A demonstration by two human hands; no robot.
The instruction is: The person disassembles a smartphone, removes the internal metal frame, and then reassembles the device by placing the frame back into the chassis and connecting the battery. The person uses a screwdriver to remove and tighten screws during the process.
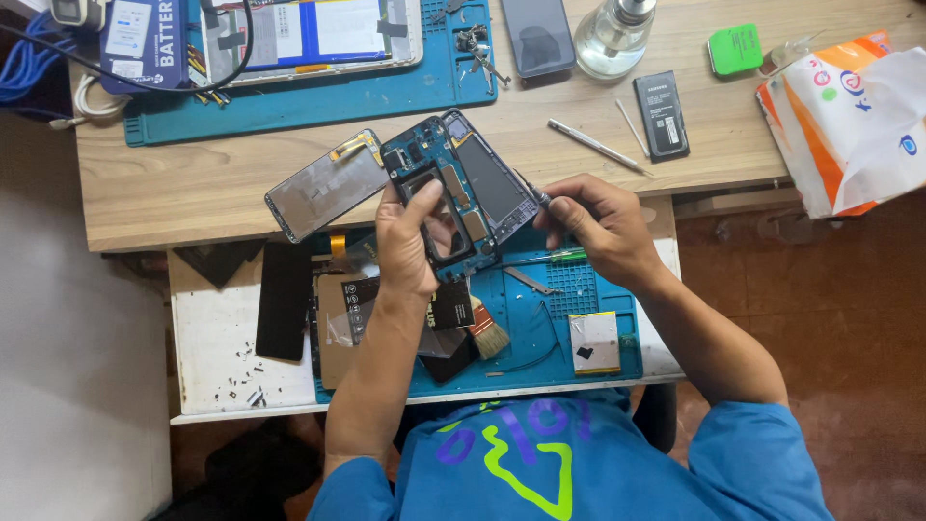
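Up above the drawer's teal mat, an opened phone is tilted in the left hand, grip clamped on its frame, thumb across the back opening; its screen hangs off to the left. Right hand, fingers pinched together on a thin tool, touches the phone's edge. On the worktop: a black battery, a green box, and an orange-and-white bag at the right edge.
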